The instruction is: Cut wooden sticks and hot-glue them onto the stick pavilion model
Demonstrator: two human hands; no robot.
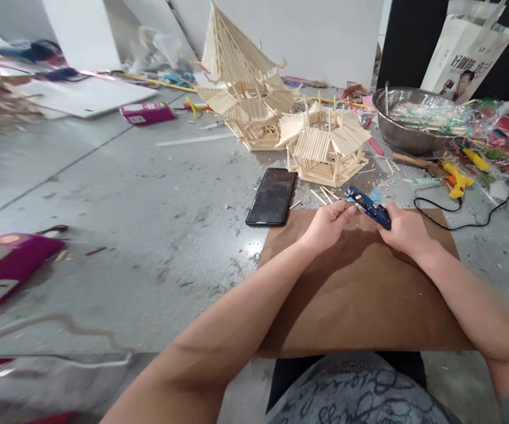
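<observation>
My right hand is closed around a blue plier-like cutter, whose head points up and to the left. My left hand is pinched right by the cutter's head, with what looks like a short thin wooden stick end at the fingertips, mostly hidden. Both hands are above the far part of a brown board. Just past them lie a few loose wooden sticks. Farther back stands a small six-sided stick pavilion, touching or close beside a taller stick tower with a pointed roof.
A black phone lies left of the board. To the right are a yellow glue gun with a black cord and a metal bowl of wrapped sticks. Purple power strips lie to the left. A white bag stands behind the bowl.
</observation>
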